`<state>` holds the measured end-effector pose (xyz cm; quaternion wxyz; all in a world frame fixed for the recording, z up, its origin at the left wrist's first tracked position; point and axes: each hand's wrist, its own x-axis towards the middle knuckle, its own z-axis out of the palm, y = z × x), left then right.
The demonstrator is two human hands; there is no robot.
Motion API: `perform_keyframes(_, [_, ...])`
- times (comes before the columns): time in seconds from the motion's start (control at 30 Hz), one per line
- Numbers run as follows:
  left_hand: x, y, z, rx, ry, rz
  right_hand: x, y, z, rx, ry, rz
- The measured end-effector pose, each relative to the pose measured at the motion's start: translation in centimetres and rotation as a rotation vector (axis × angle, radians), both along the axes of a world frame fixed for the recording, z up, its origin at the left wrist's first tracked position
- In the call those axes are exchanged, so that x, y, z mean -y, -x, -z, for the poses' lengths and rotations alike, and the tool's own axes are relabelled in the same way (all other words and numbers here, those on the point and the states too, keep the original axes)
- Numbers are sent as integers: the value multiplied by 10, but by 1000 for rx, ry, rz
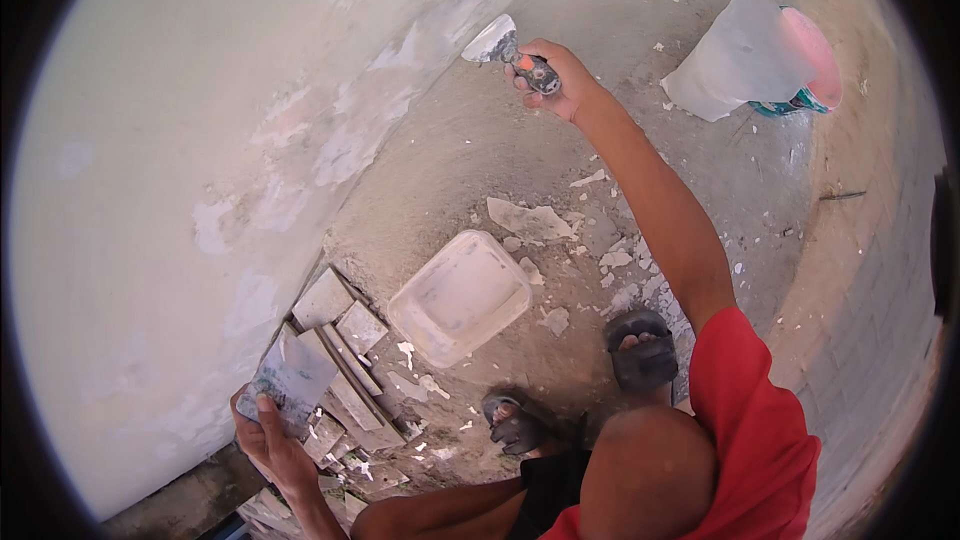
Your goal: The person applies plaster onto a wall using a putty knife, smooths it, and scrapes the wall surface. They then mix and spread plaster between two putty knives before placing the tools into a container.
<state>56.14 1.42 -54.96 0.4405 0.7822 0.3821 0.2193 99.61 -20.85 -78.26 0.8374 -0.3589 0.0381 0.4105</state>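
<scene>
Right hand (560, 82) closed around the handle of a putty knife (492, 41), its pale-coated blade aimed at the foot of the plastered wall (150, 190); contact between blade and wall cannot be confirmed. Left hand (275, 448), low at the wall side, pinches a thin, smeared rectangular plate (303, 372), thumb pressed on its face. The work in hand appears to be dressing the lower wall, where whitish patches (360, 130) run unevenly along the base. For a good result, the blade should meet the wall at a shallow, constant angle, with even pressure along its whole edge and strokes that overlap; the plate is best kept level so that any paste on it stays put. Between the feet and the wall lies a shallow white plastic tub (462, 292), with loose flakes (530, 221) beside it on the floor. A heap of broken tiles (350, 380) crowds the wall near the plate and probably hampers access to that stretch. Farther off, on the right, a whitish sheet (738, 55) partly covers a pink-and-teal bucket (815, 50); the sandals (642, 352) stand close to the scattered debris, which could spoil the footing
</scene>
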Motion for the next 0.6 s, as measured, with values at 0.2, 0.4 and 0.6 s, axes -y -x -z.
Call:
perform_keyframes(0.2, [2, -6, 2, 1, 25, -1, -10, -24, -9, -3, 31, -20])
perform_keyframes(0.4, [8, -14, -3, -25, 16, 48, -91, 8, -34, 117, 45, 143])
perform_keyframes(0.6, [15, -21, 0, 21, -47, 60, -141, 102, -48, 275, 41, 125])
